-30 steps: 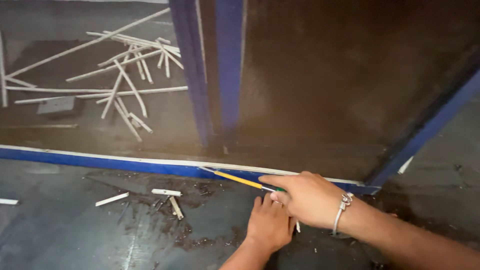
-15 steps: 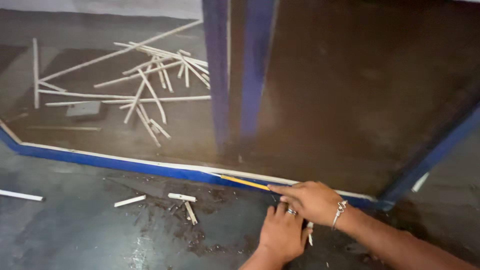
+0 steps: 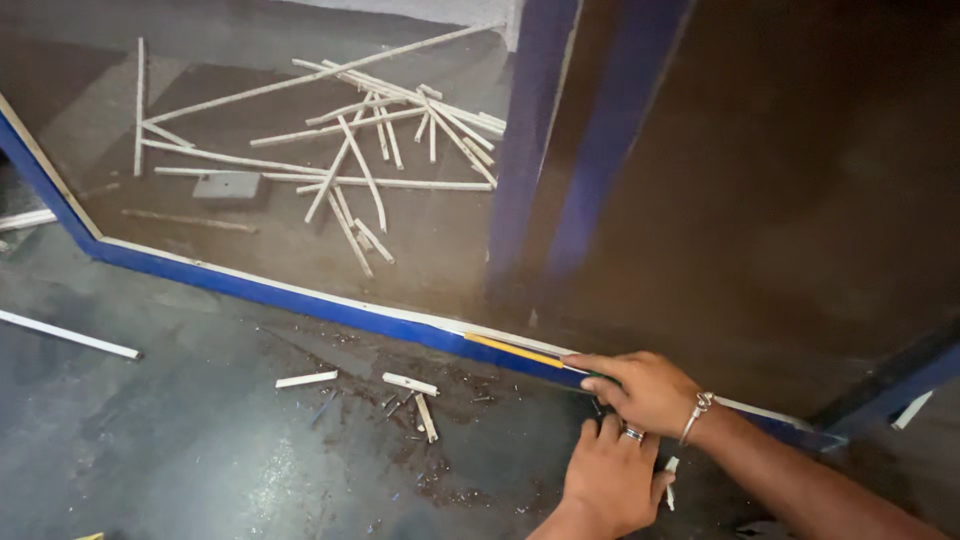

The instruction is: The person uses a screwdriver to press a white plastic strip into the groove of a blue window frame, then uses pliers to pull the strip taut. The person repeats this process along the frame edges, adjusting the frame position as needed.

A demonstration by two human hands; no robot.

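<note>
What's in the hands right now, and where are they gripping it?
The right hand grips a yellow pencil-like tool by its near end, lying along the blue frame edge. The left hand presses flat beside it and holds nothing visible.

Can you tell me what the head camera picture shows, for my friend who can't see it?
Two hands work at the bottom of a blue-framed glass panel: the right hand holds a yellow tool flat along the blue frame edge, and the left hand, wearing a ring, rests on the dark floor just below. Short white strips lie on the floor, and more are scattered behind the glass.
</note>
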